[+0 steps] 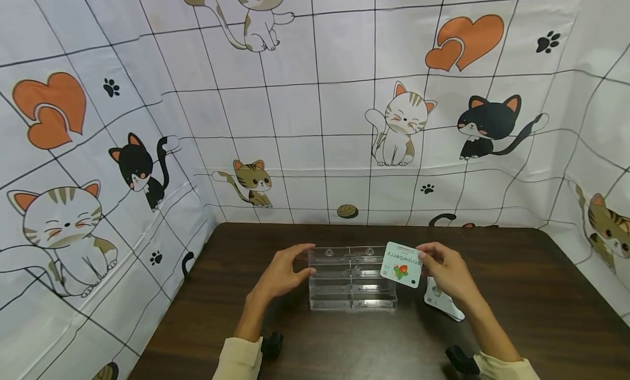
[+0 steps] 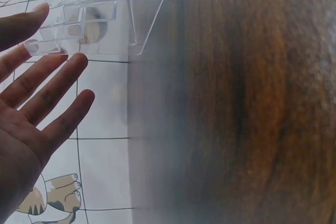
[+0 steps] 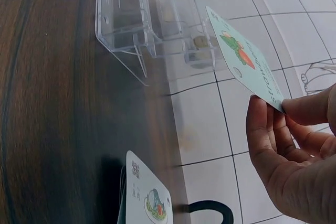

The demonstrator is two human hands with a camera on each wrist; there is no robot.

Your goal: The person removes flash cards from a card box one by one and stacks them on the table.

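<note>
A clear plastic tiered rack with two columns of compartments stands on the dark wooden table. My left hand holds its upper left corner between thumb and fingers; the other fingers spread out loosely. Between thumb and fingertips, my right hand pinches a pale green strawberry picture card by one edge. The tilted card overlaps the rack's upper right part in the head view. Below the right hand, a small stack of picture cards lies on the table, its top card showing a food picture and a printed code.
The wooden table reaches back to a white gridded cloth printed with cats, hearts and paws. This cloth also hangs along both sides. Dark wrist straps show at the left cuff and the right cuff.
</note>
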